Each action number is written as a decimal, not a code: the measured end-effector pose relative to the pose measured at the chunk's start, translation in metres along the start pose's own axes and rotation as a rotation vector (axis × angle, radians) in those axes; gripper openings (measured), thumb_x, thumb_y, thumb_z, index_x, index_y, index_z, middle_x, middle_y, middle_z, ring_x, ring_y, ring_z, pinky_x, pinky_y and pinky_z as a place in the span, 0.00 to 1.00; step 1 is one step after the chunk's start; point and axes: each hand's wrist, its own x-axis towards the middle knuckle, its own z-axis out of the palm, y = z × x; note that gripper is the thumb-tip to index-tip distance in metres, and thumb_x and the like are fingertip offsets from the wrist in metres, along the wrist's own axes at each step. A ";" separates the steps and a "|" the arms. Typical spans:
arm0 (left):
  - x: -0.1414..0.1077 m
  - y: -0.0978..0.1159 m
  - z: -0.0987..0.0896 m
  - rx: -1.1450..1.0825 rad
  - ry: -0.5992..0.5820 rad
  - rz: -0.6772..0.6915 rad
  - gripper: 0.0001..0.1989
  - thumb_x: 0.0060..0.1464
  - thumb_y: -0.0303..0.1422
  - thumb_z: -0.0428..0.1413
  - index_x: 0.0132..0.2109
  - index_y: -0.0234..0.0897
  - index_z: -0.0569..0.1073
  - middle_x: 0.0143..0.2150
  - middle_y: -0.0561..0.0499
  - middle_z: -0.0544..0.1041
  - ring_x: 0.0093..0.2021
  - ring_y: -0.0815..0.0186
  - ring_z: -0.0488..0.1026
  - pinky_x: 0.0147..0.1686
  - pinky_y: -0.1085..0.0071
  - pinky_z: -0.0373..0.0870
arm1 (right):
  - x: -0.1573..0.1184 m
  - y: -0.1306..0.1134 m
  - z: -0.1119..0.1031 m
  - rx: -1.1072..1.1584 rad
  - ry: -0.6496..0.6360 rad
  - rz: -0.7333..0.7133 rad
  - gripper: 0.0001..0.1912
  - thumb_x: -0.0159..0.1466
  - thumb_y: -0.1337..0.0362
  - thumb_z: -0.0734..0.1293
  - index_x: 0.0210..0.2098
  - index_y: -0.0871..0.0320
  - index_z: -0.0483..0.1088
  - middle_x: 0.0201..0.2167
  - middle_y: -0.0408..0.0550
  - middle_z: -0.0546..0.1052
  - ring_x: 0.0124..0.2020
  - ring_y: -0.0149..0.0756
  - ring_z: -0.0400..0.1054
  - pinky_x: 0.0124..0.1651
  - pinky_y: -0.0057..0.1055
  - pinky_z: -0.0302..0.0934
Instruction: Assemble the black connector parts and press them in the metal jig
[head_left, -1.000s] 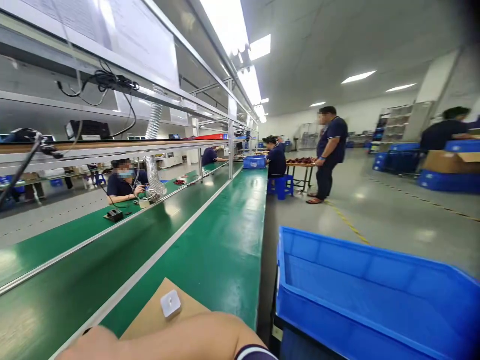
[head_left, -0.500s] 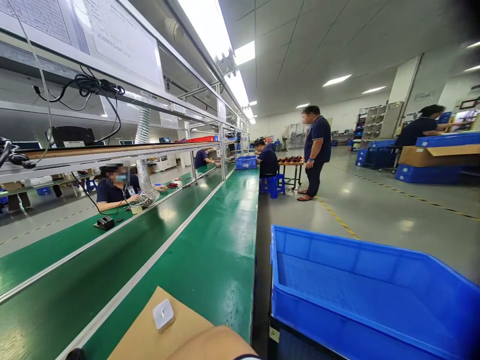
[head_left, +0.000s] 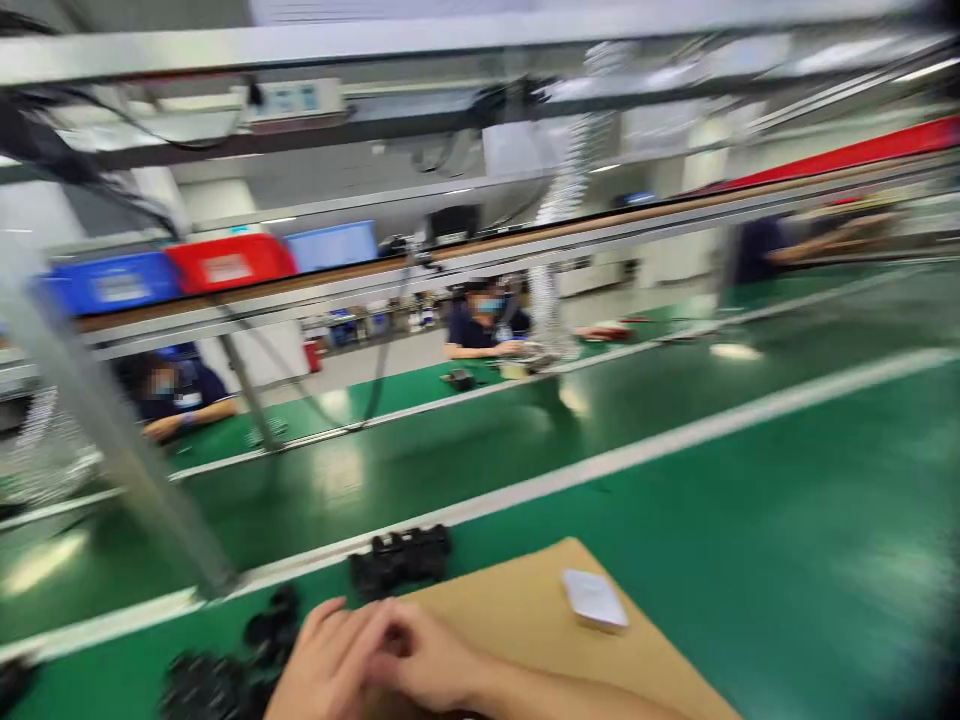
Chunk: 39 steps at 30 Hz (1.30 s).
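My left hand [head_left: 326,655] and my right hand [head_left: 431,655] meet at the bottom middle, over the left part of a brown cardboard sheet [head_left: 517,610]. Both hands have their fingers bent and closed against each other. Something dark shows in the gap between them, too hidden and blurred to name. A row of black moulded parts [head_left: 401,560] lies just beyond my fingers. More black parts [head_left: 202,685] are clustered to the left of my left hand. On the sheet's right side rests a small white square block [head_left: 595,600], apart from my hands.
The green bench [head_left: 750,530] is crossed by a pale rail [head_left: 600,465]. A metal post [head_left: 142,480] stands at left, below a shelf bearing a blue bin [head_left: 116,280] and a red bin [head_left: 229,262]. Co-workers [head_left: 480,325] sit across the bench.
My view has swung left from the aisle and large blue crate to the bench. Both hands and the black parts have come into view; earlier only a forearm showed clearly.
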 end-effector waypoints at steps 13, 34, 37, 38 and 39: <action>-0.063 -0.108 -0.117 0.005 -0.798 -1.032 0.26 0.49 0.14 0.57 0.53 0.33 0.84 0.51 0.33 0.84 0.53 0.41 0.82 0.52 0.54 0.77 | -0.013 0.006 0.005 -0.068 -0.031 0.223 0.22 0.63 0.43 0.73 0.43 0.56 0.76 0.39 0.49 0.78 0.41 0.42 0.72 0.44 0.34 0.67; -0.032 -0.073 -0.109 -0.277 -0.453 -0.987 0.15 0.54 0.33 0.63 0.50 0.40 0.78 0.50 0.49 0.82 0.46 0.58 0.78 0.45 0.69 0.73 | -0.009 0.012 0.000 -0.023 0.108 0.250 0.23 0.61 0.56 0.76 0.52 0.57 0.75 0.23 0.35 0.65 0.23 0.30 0.59 0.27 0.27 0.60; -0.015 -0.016 -0.058 -0.700 -0.345 -1.072 0.12 0.46 0.29 0.66 0.41 0.37 0.79 0.34 0.53 0.80 0.33 0.63 0.76 0.32 0.72 0.69 | -0.011 0.010 -0.006 -0.162 0.129 0.189 0.22 0.61 0.57 0.75 0.53 0.57 0.77 0.24 0.40 0.72 0.25 0.32 0.64 0.29 0.29 0.61; -0.013 0.000 -0.039 -0.779 -0.309 -1.109 0.12 0.43 0.27 0.66 0.38 0.37 0.78 0.32 0.53 0.79 0.31 0.65 0.74 0.30 0.73 0.66 | -0.013 0.008 -0.008 -0.212 0.127 0.163 0.21 0.61 0.58 0.74 0.52 0.57 0.78 0.27 0.42 0.75 0.26 0.33 0.66 0.30 0.29 0.62; -0.012 0.013 -0.023 -0.851 -0.246 -1.138 0.11 0.42 0.25 0.65 0.36 0.37 0.76 0.32 0.53 0.79 0.30 0.66 0.73 0.28 0.73 0.64 | -0.014 0.007 -0.010 -0.257 0.124 0.142 0.20 0.61 0.58 0.74 0.52 0.56 0.79 0.30 0.44 0.78 0.28 0.35 0.68 0.31 0.30 0.64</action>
